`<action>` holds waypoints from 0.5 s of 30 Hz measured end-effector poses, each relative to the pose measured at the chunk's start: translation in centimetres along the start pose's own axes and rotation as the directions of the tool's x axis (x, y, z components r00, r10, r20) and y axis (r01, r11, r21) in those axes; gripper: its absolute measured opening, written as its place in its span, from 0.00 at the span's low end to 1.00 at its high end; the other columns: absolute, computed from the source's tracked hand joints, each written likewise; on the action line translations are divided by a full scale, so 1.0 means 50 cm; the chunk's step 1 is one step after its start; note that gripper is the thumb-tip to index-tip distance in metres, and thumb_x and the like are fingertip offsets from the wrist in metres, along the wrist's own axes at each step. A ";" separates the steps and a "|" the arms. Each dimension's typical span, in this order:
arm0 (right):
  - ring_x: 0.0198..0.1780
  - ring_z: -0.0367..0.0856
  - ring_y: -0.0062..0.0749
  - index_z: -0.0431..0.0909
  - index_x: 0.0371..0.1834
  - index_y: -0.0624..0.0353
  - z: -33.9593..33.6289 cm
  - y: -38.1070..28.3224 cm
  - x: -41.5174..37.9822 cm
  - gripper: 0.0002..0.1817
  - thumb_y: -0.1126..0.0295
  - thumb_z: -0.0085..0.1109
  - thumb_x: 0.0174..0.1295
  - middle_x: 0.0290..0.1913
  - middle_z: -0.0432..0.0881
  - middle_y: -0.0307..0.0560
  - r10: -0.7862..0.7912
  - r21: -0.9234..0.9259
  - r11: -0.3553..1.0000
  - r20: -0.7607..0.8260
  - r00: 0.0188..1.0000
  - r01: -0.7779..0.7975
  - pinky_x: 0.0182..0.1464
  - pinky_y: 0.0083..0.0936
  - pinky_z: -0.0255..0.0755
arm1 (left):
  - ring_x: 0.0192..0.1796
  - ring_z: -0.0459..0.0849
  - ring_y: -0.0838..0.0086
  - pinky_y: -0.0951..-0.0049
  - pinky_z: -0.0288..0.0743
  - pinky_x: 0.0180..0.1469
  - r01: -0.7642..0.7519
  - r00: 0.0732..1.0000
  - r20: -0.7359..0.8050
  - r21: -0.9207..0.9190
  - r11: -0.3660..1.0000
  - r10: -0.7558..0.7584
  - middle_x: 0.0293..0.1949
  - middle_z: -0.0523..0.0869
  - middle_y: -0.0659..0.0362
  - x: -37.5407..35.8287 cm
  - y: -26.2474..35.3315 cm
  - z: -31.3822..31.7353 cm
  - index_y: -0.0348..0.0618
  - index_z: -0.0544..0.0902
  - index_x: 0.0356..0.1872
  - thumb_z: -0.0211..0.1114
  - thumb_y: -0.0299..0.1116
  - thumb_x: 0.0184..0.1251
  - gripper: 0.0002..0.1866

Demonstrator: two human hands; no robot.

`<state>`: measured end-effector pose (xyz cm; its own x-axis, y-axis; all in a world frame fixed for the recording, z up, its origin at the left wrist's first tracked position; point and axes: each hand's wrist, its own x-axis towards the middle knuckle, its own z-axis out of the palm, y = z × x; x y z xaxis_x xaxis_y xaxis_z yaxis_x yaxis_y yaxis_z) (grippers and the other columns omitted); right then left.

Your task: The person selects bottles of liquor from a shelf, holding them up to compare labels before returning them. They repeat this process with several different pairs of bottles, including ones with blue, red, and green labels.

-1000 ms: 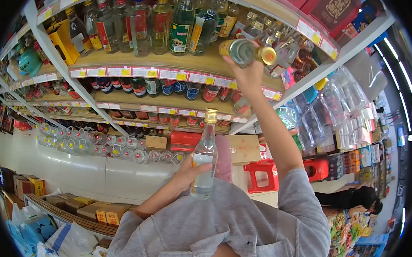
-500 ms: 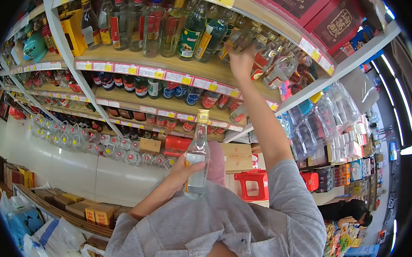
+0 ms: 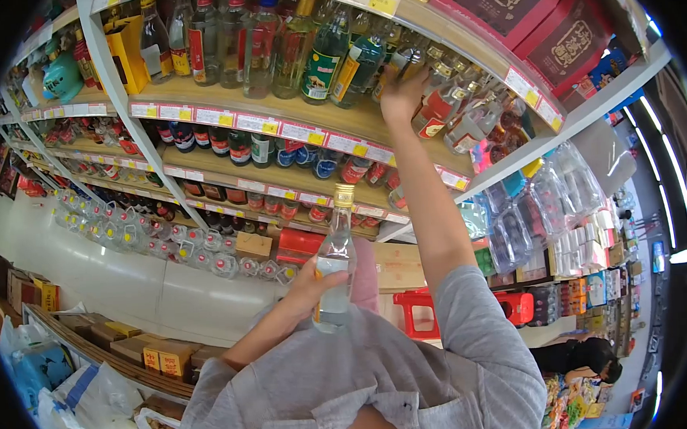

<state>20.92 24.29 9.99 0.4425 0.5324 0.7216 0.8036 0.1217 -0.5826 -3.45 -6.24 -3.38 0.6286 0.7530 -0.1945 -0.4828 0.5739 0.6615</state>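
My left hand (image 3: 305, 289) grips a clear glass bottle (image 3: 336, 250) with a gold cap, held upright in front of my chest. My right hand (image 3: 399, 97) is stretched up to the upper wooden shelf (image 3: 277, 129) and is closed round the base of a second bottle (image 3: 411, 59), which stands among other small bottles at the shelf's right end. Tall green and clear bottles (image 3: 323, 56) stand in a row just left of that hand.
Lower shelves hold rows of dark bottles (image 3: 231, 143) and clear jugs (image 3: 127, 233). Red gift boxes (image 3: 551, 25) sit on top. Empty plastic jugs (image 3: 544, 196), a red stool (image 3: 415, 312), cardboard boxes (image 3: 164, 352) and bags (image 3: 66, 400) surround me. Another person (image 3: 584, 353) bends at right.
My right hand has carried the gold-capped bottle from the air in front of the shelf onto the upper shelf among the other bottles. My left hand has kept its bottle nearly still.
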 end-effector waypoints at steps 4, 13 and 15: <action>0.73 0.60 0.75 0.40 0.80 0.73 0.008 -0.025 -0.022 0.53 0.61 0.68 0.65 0.73 0.57 0.80 -0.023 0.065 0.997 -0.098 0.995 0.029 0.74 0.52 0.59 | 0.49 0.83 0.80 0.73 0.81 0.50 0.004 1.000 -0.027 0.025 1.000 -0.003 0.49 0.85 0.63 0.000 0.002 0.005 0.44 0.75 0.62 0.73 0.30 0.66 0.24; 0.65 0.66 0.62 0.53 0.79 0.67 0.042 -0.027 -0.025 0.42 0.59 0.62 0.69 0.66 0.66 0.69 0.053 -0.221 0.968 -0.282 0.958 -0.118 0.63 0.41 0.67 | 0.48 0.87 0.76 0.70 0.82 0.50 -0.098 0.995 -0.009 -0.017 0.995 0.098 0.48 0.88 0.59 0.010 0.027 0.010 0.42 0.79 0.59 0.73 0.32 0.65 0.23; 0.62 0.70 0.49 0.52 0.81 0.62 0.024 -0.061 -0.015 0.41 0.65 0.61 0.70 0.68 0.66 0.59 0.183 -0.397 0.881 -0.217 0.959 -0.258 0.57 0.33 0.72 | 0.48 0.88 0.68 0.65 0.85 0.49 -0.094 0.995 0.021 -0.007 0.996 0.094 0.50 0.87 0.52 0.011 0.033 0.002 0.42 0.72 0.62 0.74 0.38 0.64 0.29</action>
<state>17.66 24.52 10.77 0.6576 0.3512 0.6666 0.7519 -0.3622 -0.5509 -3.83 -4.89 -2.33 0.5931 0.7967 -0.1165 -0.5437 0.5030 0.6718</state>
